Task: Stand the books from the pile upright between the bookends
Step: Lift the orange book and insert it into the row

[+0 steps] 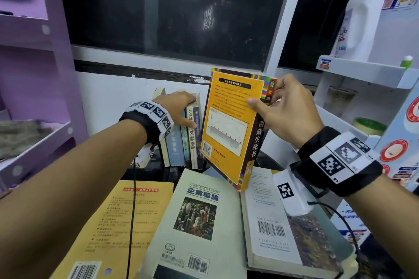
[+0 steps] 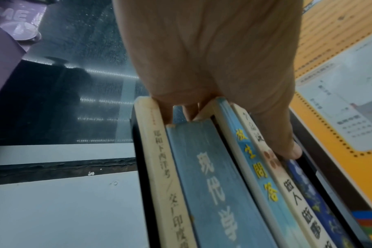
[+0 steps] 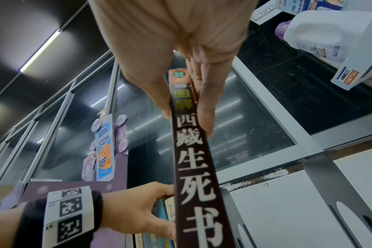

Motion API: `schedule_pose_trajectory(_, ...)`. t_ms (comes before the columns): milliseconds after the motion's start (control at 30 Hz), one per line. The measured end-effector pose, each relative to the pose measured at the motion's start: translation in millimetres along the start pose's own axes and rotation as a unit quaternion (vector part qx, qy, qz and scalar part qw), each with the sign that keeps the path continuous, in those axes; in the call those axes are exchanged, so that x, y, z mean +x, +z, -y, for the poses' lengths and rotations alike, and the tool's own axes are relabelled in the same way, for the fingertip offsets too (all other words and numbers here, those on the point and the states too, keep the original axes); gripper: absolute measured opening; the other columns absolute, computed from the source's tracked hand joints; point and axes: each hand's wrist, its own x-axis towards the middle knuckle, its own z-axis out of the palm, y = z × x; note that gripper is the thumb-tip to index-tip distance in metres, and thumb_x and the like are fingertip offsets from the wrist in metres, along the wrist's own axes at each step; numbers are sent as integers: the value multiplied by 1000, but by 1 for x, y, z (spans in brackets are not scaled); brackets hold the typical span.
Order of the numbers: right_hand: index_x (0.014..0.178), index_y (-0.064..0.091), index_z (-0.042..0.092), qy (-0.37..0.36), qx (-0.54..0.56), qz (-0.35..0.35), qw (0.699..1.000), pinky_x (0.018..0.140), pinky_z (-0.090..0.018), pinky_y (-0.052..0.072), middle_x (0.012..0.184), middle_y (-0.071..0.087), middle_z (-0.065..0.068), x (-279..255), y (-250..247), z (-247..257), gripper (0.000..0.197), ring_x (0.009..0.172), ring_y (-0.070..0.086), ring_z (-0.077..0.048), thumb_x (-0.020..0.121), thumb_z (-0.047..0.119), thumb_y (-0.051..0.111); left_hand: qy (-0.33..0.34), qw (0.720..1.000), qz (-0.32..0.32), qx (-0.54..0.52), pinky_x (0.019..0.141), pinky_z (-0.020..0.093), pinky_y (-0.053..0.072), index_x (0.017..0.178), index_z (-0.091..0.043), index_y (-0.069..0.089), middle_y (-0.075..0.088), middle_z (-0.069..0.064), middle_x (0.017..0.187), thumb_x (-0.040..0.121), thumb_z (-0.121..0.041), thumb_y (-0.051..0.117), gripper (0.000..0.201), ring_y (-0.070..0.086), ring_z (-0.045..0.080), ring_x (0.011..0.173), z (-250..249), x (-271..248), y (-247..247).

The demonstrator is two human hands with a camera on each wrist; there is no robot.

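My right hand (image 1: 281, 106) pinches the top of an orange book (image 1: 229, 129) with a dark spine (image 3: 193, 167), thumb on the back cover and fingers behind. The book hangs tilted in the air, just right of a row of standing books (image 1: 183, 142). My left hand (image 1: 181, 106) grips that row from above, fingers hooked over the tops (image 2: 181, 110) and thumb (image 2: 287, 147) on the spines. A grey metal bookend (image 3: 333, 188) stands to the right of the held book. The pile lies in front: a yellow book (image 1: 118, 222), a pale green book (image 1: 199, 222) and a white book (image 1: 272, 222).
A purple shelf unit (image 1: 34, 97) stands at the left. At the right a white rack (image 1: 362, 75) carries a white bottle (image 1: 360, 22) with a purple cap. A dark window (image 1: 170, 7) and a white wall are behind the books.
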Motion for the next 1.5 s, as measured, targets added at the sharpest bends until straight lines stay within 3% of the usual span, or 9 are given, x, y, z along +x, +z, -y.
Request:
schedule_pose_trajectory(300,101,44,19,-12,-33,4,999,60,-28,57,84,57,17,7,10,4,40,78,63,-4,85,39,75,-2,1000,-5,-31,97,49,49,132,-14,49,57,6,126,77,-57,76,75,54,24,114,1,3,10)
schedule_pose_trajectory(467,101,44,19,-25,-41,7,999,56,-19,50,82,53,21,12,10,5,39,76,59,-4,86,37,75,-6,999,-12,-46,107,47,43,144,-11,41,51,8,139,78,-55,76,86,47,25,127,2,2,12)
schedule_pose_trajectory(633,103,45,17,-31,-74,-1,997,55,-12,39,89,57,12,17,11,5,39,78,57,-5,87,38,73,-8,999,-13,-52,107,44,41,142,-12,43,50,8,138,78,-53,77,83,45,26,130,0,1,12)
schedule_pose_trajectory(733,104,44,17,-30,-87,-2,996,56,-13,39,95,58,7,18,12,6,40,85,59,-10,88,40,73,-10,998,-17,-54,96,39,44,131,-13,49,53,5,124,77,-51,79,72,49,22,116,0,1,13)
schedule_pose_trajectory(833,104,44,16,-29,-94,3,995,55,-13,38,95,59,7,17,15,6,40,84,58,-10,88,40,72,-11,998,-21,-55,96,40,45,129,-14,50,53,5,122,77,-52,79,71,49,20,112,-1,0,12)
schedule_pose_trajectory(967,105,43,16,-29,-93,8,995,56,-12,39,98,59,6,17,21,8,40,87,59,-11,89,39,71,-15,998,-20,-52,100,45,46,132,-14,50,54,4,124,76,-54,78,74,50,22,116,-3,-1,11)
schedule_pose_trajectory(1200,109,45,15,-39,-100,6,994,59,-12,41,99,62,4,28,32,20,42,88,61,-11,88,39,72,-21,998,-18,-63,103,43,45,135,-13,49,54,5,128,77,-52,79,76,48,22,120,-4,-2,11)
schedule_pose_trajectory(1367,107,44,15,-44,-95,3,994,72,-27,56,105,68,0,44,49,29,42,92,67,-16,88,38,73,-19,997,-25,-75,104,42,44,136,-14,49,54,4,128,76,-51,80,77,48,22,121,-4,-3,11)
schedule_pose_trajectory(1500,107,44,15,-46,-104,-1,994,77,-31,57,104,66,0,57,67,33,42,94,66,-18,87,37,74,-17,996,-32,-77,111,45,39,140,-15,46,51,4,141,76,-53,79,82,41,25,135,-2,-2,13)
